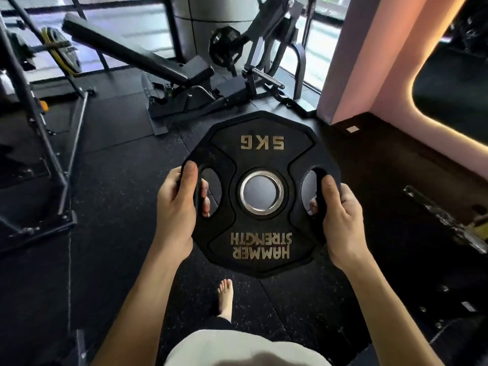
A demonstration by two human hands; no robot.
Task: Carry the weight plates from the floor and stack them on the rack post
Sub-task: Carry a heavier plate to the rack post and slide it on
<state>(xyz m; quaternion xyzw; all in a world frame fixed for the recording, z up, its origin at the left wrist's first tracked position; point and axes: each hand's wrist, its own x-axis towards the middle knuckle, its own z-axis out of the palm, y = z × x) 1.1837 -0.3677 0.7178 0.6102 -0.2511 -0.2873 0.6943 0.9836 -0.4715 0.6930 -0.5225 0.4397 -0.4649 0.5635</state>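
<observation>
A black 5 kg weight plate [261, 154] with gold lettering and a steel-ringed centre hole is held flat in front of me, above the floor. My left hand [177, 210] grips its left handle slot, fingers curled through the opening. My right hand [340, 217] grips the right handle slot the same way. The lettering reads upside down from my side. A steel post [268, 79] juts from the machine frame ahead, beyond the plate. Another black plate [224, 46] hangs on that machine further back.
An inclined black bench [126, 51] stands ahead to the left. A dark rack frame [42, 133] with a yellow-edged plate [62, 52] is at the far left. A pink wall [369, 62] rises on the right. My bare foot [225, 297] stands on the black rubber floor.
</observation>
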